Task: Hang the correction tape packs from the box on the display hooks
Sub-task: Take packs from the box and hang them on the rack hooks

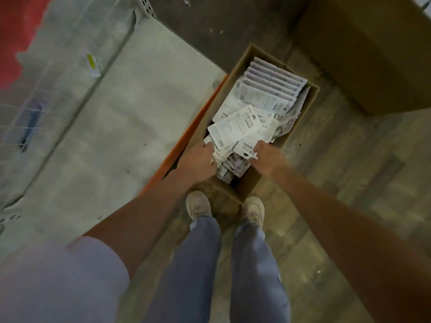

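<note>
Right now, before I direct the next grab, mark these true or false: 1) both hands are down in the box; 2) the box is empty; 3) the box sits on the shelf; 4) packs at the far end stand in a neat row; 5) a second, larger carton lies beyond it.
1) True: the left hand and right hand both reach into the box, touching the correction tape packs.
2) False: it holds many packs.
3) False: it sits on the floor, beside the shelf, just ahead of the person's shoes.
4) True: the far packs stand in a row; nearer ones lie loose.
5) True: the larger carton lies beyond, to the right.
</note>
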The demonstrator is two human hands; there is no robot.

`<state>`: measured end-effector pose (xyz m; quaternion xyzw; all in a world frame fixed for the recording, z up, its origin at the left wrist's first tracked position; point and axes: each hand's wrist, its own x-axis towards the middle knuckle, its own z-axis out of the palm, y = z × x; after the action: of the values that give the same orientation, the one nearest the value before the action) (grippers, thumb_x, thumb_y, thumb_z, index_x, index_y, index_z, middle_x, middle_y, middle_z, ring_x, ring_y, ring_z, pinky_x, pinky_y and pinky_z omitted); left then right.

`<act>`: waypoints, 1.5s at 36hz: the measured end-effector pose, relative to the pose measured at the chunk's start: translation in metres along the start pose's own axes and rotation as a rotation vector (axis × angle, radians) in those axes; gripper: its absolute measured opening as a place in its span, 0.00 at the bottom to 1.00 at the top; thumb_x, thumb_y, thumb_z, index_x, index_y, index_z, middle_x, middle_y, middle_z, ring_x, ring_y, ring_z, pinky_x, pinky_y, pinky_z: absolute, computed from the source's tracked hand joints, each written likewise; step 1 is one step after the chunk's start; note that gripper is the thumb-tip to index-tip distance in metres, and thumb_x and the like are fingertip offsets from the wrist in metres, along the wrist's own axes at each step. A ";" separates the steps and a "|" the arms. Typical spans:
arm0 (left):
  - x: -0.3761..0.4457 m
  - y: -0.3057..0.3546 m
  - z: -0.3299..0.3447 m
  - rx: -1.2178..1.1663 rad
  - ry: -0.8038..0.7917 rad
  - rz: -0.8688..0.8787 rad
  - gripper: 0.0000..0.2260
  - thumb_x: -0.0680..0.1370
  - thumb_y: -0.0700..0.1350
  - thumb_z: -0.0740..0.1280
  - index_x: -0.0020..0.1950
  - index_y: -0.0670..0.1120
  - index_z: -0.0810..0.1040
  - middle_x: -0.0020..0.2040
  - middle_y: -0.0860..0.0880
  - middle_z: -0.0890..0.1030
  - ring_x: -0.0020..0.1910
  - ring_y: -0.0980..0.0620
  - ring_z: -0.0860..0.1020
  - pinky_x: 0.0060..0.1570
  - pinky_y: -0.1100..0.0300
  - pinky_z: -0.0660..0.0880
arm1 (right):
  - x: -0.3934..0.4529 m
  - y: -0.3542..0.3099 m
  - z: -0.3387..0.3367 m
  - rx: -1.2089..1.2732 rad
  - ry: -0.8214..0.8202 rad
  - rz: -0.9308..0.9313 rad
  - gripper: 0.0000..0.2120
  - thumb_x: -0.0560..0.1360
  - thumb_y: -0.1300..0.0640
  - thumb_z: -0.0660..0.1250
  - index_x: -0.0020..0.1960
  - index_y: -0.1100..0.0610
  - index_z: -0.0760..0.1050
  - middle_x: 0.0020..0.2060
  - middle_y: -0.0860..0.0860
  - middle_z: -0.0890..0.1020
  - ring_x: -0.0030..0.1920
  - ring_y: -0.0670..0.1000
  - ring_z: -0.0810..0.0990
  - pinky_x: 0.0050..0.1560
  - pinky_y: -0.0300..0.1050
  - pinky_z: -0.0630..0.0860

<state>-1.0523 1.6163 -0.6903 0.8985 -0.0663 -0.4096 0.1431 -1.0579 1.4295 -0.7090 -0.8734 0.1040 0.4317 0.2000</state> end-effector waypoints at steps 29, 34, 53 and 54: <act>0.090 -0.002 0.052 -0.313 0.093 -0.205 0.17 0.80 0.45 0.65 0.65 0.41 0.68 0.64 0.41 0.71 0.61 0.42 0.73 0.54 0.55 0.70 | 0.067 0.031 0.045 0.759 0.157 0.401 0.22 0.79 0.64 0.62 0.70 0.62 0.59 0.63 0.58 0.74 0.62 0.58 0.74 0.50 0.46 0.73; 0.047 0.000 0.037 -0.324 0.104 -0.260 0.16 0.81 0.42 0.61 0.67 0.38 0.65 0.68 0.41 0.73 0.64 0.41 0.74 0.56 0.53 0.72 | 0.029 0.024 0.030 0.697 0.085 0.380 0.18 0.79 0.64 0.60 0.68 0.62 0.63 0.62 0.57 0.75 0.60 0.57 0.75 0.50 0.46 0.74; -0.126 0.038 -0.086 -0.576 0.300 -0.371 0.11 0.82 0.40 0.58 0.63 0.41 0.65 0.65 0.41 0.76 0.56 0.40 0.78 0.50 0.51 0.78 | -0.127 -0.043 -0.089 0.648 -0.013 0.059 0.15 0.81 0.62 0.58 0.67 0.56 0.65 0.60 0.55 0.76 0.54 0.55 0.78 0.41 0.45 0.77; -0.134 0.041 -0.094 -0.594 0.310 -0.372 0.11 0.82 0.40 0.58 0.63 0.41 0.65 0.65 0.41 0.76 0.56 0.40 0.78 0.49 0.52 0.77 | -0.134 -0.048 -0.096 0.644 -0.010 0.038 0.14 0.81 0.62 0.58 0.66 0.56 0.65 0.58 0.55 0.76 0.52 0.54 0.77 0.37 0.42 0.74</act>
<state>-1.0692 1.6285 -0.5230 0.8658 0.2419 -0.2892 0.3290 -1.0532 1.4320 -0.5374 -0.7610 0.2504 0.3846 0.4586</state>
